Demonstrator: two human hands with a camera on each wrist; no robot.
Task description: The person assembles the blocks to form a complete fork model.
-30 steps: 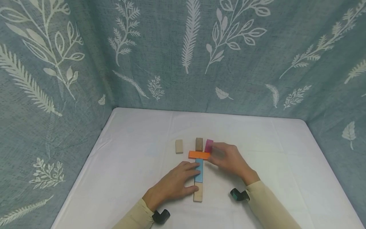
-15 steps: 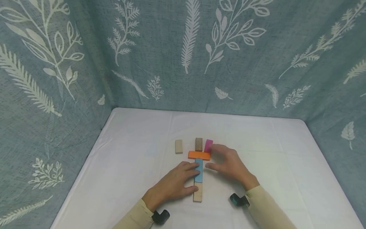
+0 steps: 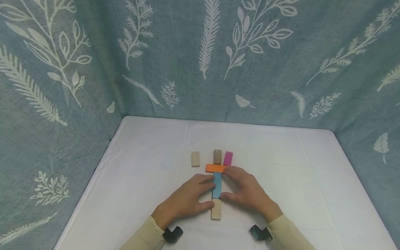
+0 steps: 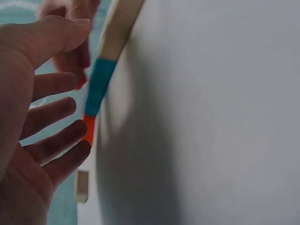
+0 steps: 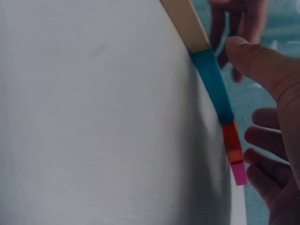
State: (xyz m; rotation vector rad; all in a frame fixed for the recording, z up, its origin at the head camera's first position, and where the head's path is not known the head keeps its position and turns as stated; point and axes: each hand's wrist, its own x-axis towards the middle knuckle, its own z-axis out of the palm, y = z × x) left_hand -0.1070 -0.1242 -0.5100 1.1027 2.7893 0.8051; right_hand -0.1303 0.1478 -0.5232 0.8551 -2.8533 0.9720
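Note:
A blue block [image 3: 217, 185] lies lengthwise away from the person, end to end with a pale wooden block [image 3: 216, 212] on its near side. Across its far end sits an orange block [image 3: 214, 168]. My left hand [image 3: 187, 198] is at the left side of this row, fingers loosely spread, tips over the blue block's edge in the head view. On the other side is my right hand [image 3: 250, 192], its thumb by the blue block's near end and its fingertips over the orange block's right end. Both wrist views show relaxed fingers with nothing between them.
Behind the orange block are a brown wooden block [image 3: 217, 157] and a tilted magenta block [image 3: 228, 158]. Another pale block [image 3: 195, 159] lies apart at the left. All are on a white-covered table [image 3: 150, 146], with a leaf-patterned curtain [image 3: 181, 59] behind.
My right hand has left the magenta block and come back toward the person, beside the blue block. My left hand has shifted slightly left. The blocks look unmoved.

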